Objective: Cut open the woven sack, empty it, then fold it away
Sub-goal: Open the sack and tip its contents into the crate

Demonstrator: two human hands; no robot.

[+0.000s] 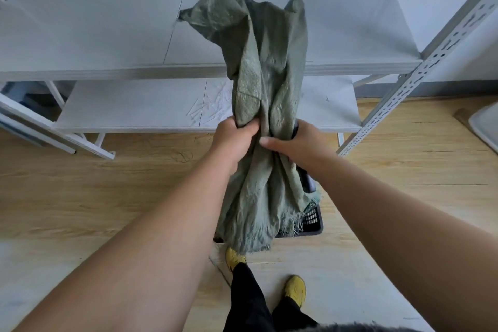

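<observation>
Sack point(265, 105) first: the green woven sack is bunched at its middle between my two hands, held up in front of the white shelving, its closed end sticking up past the upper shelf point(107, 35) and its frayed cut mouth hanging down toward the floor. My left hand point(234, 137) is clenched round the gathered cloth, fingers curled over a thick fold with the knuckles toward me. My right hand point(299, 143) grasps the other side of the same bunch, thumb laid flat across the front; its fingers wrap behind the cloth and I cannot see them. Something dark sits against my right palm and wrist (I cannot make out what it is). Below the hanging mouth a black basket point(312, 221) stands on the wooden floor point(107, 183), mostly covered by the sack, so only its slotted right corner shows and its inside is hidden. On the lower shelf point(134, 108), pale thin strips point(213, 105) lie scattered behind the sack. My yellow shoes point(295, 290) stand just short of the basket.
</observation>
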